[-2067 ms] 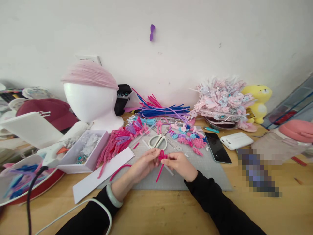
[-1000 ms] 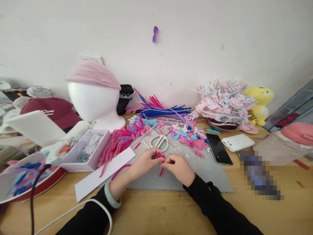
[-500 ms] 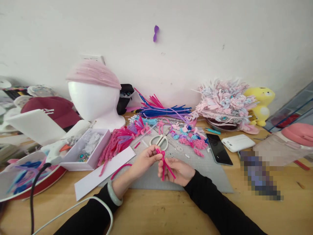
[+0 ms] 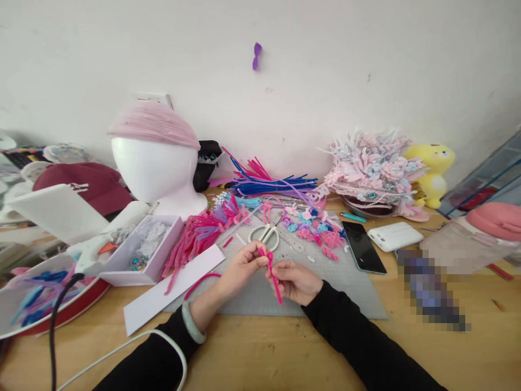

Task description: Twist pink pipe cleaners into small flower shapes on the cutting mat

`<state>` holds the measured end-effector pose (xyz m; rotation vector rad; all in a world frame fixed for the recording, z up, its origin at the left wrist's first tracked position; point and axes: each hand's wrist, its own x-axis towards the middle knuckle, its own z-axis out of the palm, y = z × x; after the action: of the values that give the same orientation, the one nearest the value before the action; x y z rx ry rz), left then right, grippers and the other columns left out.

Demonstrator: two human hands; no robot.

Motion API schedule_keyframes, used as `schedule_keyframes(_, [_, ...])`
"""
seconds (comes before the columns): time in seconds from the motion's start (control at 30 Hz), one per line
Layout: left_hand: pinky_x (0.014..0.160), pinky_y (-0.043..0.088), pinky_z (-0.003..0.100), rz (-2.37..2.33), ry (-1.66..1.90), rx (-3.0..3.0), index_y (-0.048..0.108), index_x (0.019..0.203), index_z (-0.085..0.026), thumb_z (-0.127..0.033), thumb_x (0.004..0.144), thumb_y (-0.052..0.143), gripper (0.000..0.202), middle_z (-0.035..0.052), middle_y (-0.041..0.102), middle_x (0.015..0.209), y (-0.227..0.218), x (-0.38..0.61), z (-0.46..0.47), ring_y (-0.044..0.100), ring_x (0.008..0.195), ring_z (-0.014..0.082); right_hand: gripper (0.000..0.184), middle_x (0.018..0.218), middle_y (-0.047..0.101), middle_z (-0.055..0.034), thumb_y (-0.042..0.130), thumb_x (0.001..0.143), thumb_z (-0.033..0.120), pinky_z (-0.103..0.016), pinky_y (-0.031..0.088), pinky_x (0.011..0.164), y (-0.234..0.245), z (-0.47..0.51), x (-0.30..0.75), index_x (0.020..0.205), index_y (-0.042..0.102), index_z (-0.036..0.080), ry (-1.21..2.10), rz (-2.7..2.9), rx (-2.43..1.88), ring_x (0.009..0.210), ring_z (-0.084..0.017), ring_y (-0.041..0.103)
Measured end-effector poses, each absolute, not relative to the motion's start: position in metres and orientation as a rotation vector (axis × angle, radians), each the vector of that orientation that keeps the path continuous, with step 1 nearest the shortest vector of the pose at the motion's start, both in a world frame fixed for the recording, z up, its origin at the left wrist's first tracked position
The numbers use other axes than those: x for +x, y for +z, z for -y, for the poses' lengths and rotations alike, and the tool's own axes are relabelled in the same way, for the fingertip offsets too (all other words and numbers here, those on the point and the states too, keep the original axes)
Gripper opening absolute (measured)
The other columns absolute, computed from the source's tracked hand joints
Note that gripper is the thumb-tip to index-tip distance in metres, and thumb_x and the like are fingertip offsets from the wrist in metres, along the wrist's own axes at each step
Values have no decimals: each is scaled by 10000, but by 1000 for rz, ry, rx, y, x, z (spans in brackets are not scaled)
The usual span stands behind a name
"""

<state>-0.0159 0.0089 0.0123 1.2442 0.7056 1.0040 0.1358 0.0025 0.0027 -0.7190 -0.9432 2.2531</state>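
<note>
Between my two hands is a bright pink pipe cleaner (image 4: 278, 290), bent into small loops at its top with its tails hanging down together. My left hand (image 4: 243, 267) pinches the looped top between thumb and fingers. Just below the loops, my right hand (image 4: 298, 281) is closed on the same pipe cleaner. White-handled scissors (image 4: 269, 234) lie on the grey cutting mat (image 4: 345, 293) right behind my hands. Another pink pipe cleaner (image 4: 199, 284) lies curved beside my left wrist, partly hidden by it.
Pipe-cleaner bundles (image 4: 268, 184) and small fuzzy flowers (image 4: 321, 231) lie behind the scissors. To the left are a white card strip (image 4: 171, 290), a bead box (image 4: 171, 244), a glue gun (image 4: 91, 255) and a mannequin head (image 4: 157, 174). A phone (image 4: 363, 247) and power bank (image 4: 394, 237) lie right.
The two pink tails, spread apart before, now hang close together. My right hand's fingers have turned and closed in around the stem below the loops.
</note>
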Motion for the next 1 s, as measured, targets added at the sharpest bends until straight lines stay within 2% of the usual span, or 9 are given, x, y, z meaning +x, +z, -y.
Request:
schedule_keyframes(0.17, [554, 311, 202, -903, 1044, 1305, 476, 679, -146, -261, 690, 567, 147, -45, 461, 603, 18, -14, -17, 405, 568, 78, 153, 448, 487, 23, 636, 638, 273, -224, 335, 465, 17, -8, 141, 604, 628, 124, 1499, 1485, -1201, 428, -78, 434])
schedule_keyframes(0.3, [540, 310, 200, -1023, 1015, 1194, 487, 636, -137, -262, 656, 604, 173, -49, 451, 554, 15, -8, -19, 396, 536, 73, 197, 597, 551, -34, 498, 753, 212, -259, 369, 596, 18, -7, 144, 621, 630, 151, 580, 1985, -1186, 601, -130, 502])
schedule_keyframes(0.4, [572, 346, 212, -932, 959, 895, 499, 668, -133, -252, 663, 601, 158, -40, 459, 563, 9, -6, -17, 416, 526, 70, 244, 681, 571, -68, 411, 799, 186, -285, 366, 669, 10, -7, 142, 690, 627, 153, 248, 2110, -1127, 684, -154, 509])
schedule_keyframes(0.47, [613, 368, 224, -857, 941, 803, 511, 701, -127, -238, 673, 596, 142, -18, 490, 620, 6, -8, -16, 452, 559, 74, 218, 665, 570, -59, 442, 783, 199, -277, 368, 648, 6, -10, 141, 664, 619, 157, 371, 2029, -1175, 666, -148, 507])
schedule_keyframes(0.6, [665, 379, 238, -756, 1037, 1056, 513, 845, -156, -214, 664, 613, 215, 1, 530, 724, 5, -14, -19, 506, 675, 109, 198, 458, 465, 18, 541, 710, 287, -229, 320, 451, 3, -15, 141, 584, 590, 143, 1271, 1511, -1261, 426, -86, 419])
schedule_keyframes(0.67, [688, 381, 251, -714, 1010, 1218, 505, 931, -176, -197, 645, 631, 313, 5, 542, 764, 6, -17, -21, 513, 724, 126, 206, 437, 422, 41, 580, 672, 317, -209, 273, 400, 5, -16, 143, 600, 589, 125, 1668, 1209, -1124, 376, -58, 365])
schedule_keyframes(0.73, [705, 377, 254, -743, 996, 1337, 524, 952, -180, -202, 652, 624, 316, 16, 550, 808, 7, -20, -22, 509, 750, 131, 208, 446, 411, 45, 619, 640, 311, -196, 247, 387, 7, -15, 145, 616, 594, 105, 1916, 1032, -975, 373, -43, 345])
schedule_keyframes(0.87, [677, 378, 244, -835, 972, 1454, 586, 817, -150, -235, 672, 597, 168, 19, 576, 751, 12, -23, -21, 507, 714, 131, 189, 445, 400, 49, 638, 640, 269, -185, 220, 382, 9, -11, 144, 620, 596, 86, 2184, 885, -829, 370, -25, 318])
schedule_keyframes(1.0, [594, 376, 229, -886, 881, 1445, 580, 675, -132, -283, 682, 574, 152, 0, 565, 600, 16, -21, -20, 484, 595, 111, 191, 461, 423, 43, 649, 631, 266, -182, 223, 401, 5, -10, 140, 654, 600, 82, 2201, 878, -802, 390, -25, 328])
